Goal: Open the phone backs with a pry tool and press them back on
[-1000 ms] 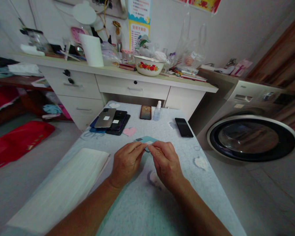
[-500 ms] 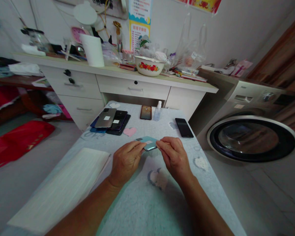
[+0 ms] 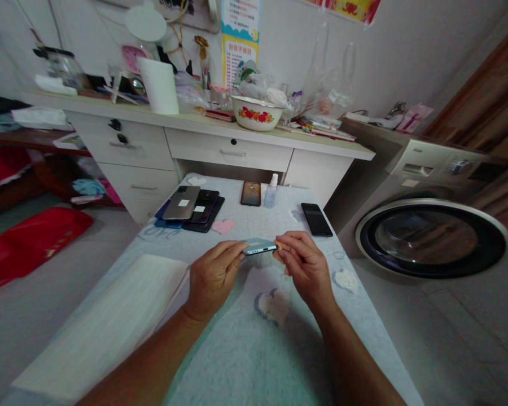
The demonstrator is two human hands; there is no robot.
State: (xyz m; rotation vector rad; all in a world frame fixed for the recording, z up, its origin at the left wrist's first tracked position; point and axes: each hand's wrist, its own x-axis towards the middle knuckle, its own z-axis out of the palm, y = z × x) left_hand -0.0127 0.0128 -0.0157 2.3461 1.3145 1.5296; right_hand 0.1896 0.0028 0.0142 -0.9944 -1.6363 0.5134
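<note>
A light blue phone [image 3: 260, 247] is held above the table, its bottom edge with the port slot turned toward me. My left hand [image 3: 215, 273] pinches its left side between thumb and fingers. On the right side, my right hand [image 3: 302, 268] has its fingers closed on the phone's corner. Beyond the hands lie a stack of several phones with a grey one [image 3: 182, 203] on top, a brown phone case [image 3: 251, 193], a clear spray bottle [image 3: 271, 192] and a black phone [image 3: 316, 219] at the right.
The table [image 3: 237, 349] has a pale blue patterned cloth. A folded whitish cloth [image 3: 105, 321] lies at its left. Behind stands a white desk [image 3: 232, 153] with a flowered bowl [image 3: 258, 113] on top. A washing machine [image 3: 432, 225] is at the right.
The phone has tilted so that its bottom edge faces me and its back shows less. Both hands have turned slightly with it. The things on the table stay where they were.
</note>
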